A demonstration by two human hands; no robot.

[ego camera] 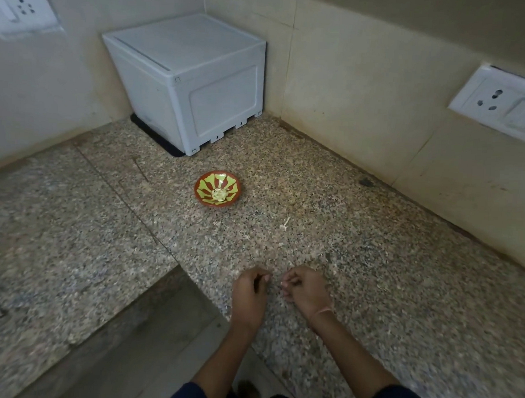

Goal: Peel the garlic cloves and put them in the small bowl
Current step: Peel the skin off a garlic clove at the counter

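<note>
The speckled stone table (372,263) fills most of the view. A big white box (194,84) sits in the back corner against the walls. Near the front edge, the left hand (249,294) and right hand (306,292) are close together with curled fingers. I cannot tell if they pinch anything. The small bowl (200,181), red and green, stands in the middle of the table, well apart from the hands. Pale garlic cloves (219,194) lie inside it. A tiny white bit (284,224) lies on the table between the bowl and the hands.

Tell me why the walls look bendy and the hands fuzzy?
Head view: the wide-angle lens bends the walls and socket plate near the borders; the left hand and right hand are blurred, so what their fingers hold is unclear; the small bowl looks sharper; the light is dim.
</note>
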